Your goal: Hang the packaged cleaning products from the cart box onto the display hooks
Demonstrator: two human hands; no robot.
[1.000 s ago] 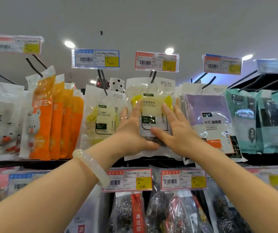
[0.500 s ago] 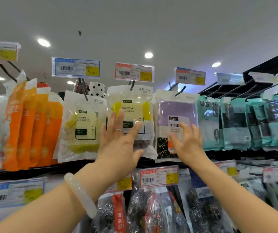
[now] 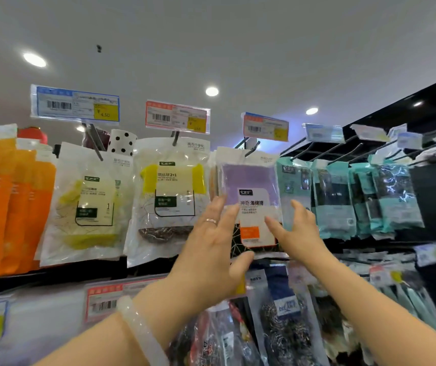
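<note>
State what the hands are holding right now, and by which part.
Nothing is gripped. Both hands, left hand and right hand, are open with straight fingers flanking the lower part of the hanging purple sponge pack; actual contact cannot be told.

Price tags [image 3: 322,133] at right are blurred; lower packages [image 3: 285,326] cut off.

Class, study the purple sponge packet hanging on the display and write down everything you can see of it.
The purple sponge packet is a clear, glossy plastic pouch with a white header, hanging upright on a dark hook under a red price tag. A purple sponge fills its upper part; a white label with an orange patch covers the lower front, over a black patterned base. The left hand and right hand flank it, fingers straight, at its lower edges.
</note>
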